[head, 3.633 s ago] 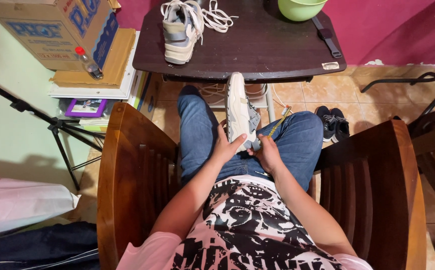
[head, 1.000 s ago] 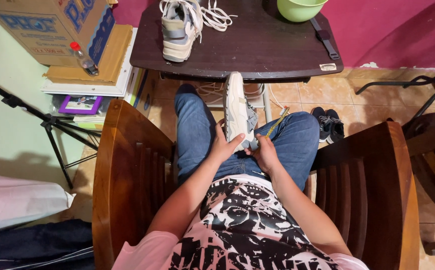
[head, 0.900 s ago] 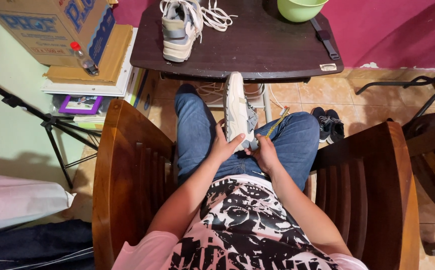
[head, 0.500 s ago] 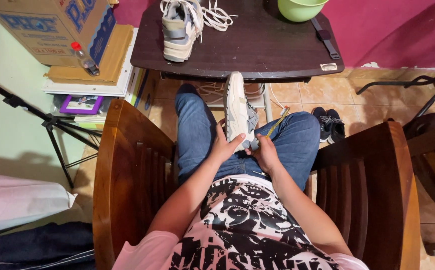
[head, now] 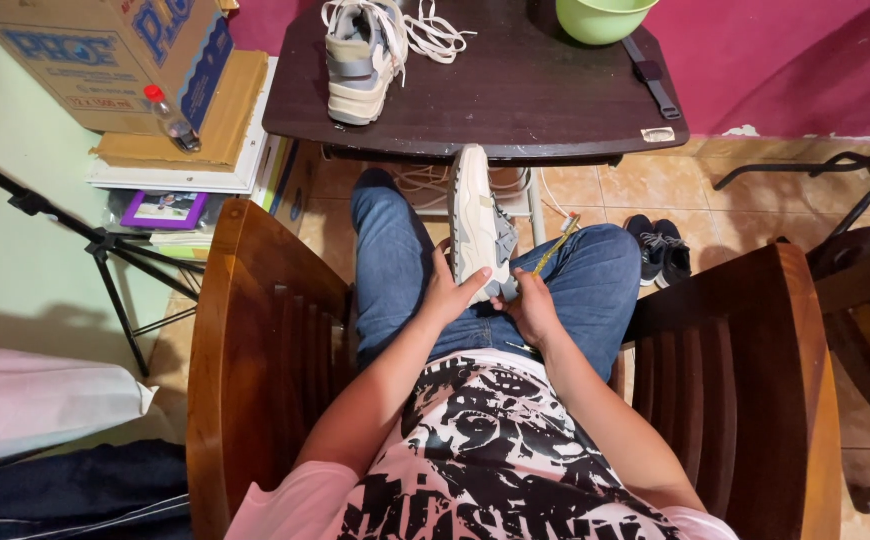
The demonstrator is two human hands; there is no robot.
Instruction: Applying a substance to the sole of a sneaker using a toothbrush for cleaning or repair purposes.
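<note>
Head view looks down on a seated person whose left hand (head: 452, 292) clasps the heel end of a pale sneaker (head: 479, 226), propped on its side between the denim-clad thighs with its toe pointing toward the dark table (head: 545, 100). The right hand (head: 528, 308) is closed around a slim yellow-handled brush (head: 553, 247) held against the shoe's upper. Held only at one end, the sneaker could twist or slide off the lap if the brush pushes hard. Its matching sneaker (head: 358, 55), laces loose, sits on the table near a green bowl (head: 600, 16). At upper left, a tan cardboard box (head: 105, 55) with blue printing rests on flattened cardboard, a red-capped clear bottle (head: 171, 117) lying against it.
</note>
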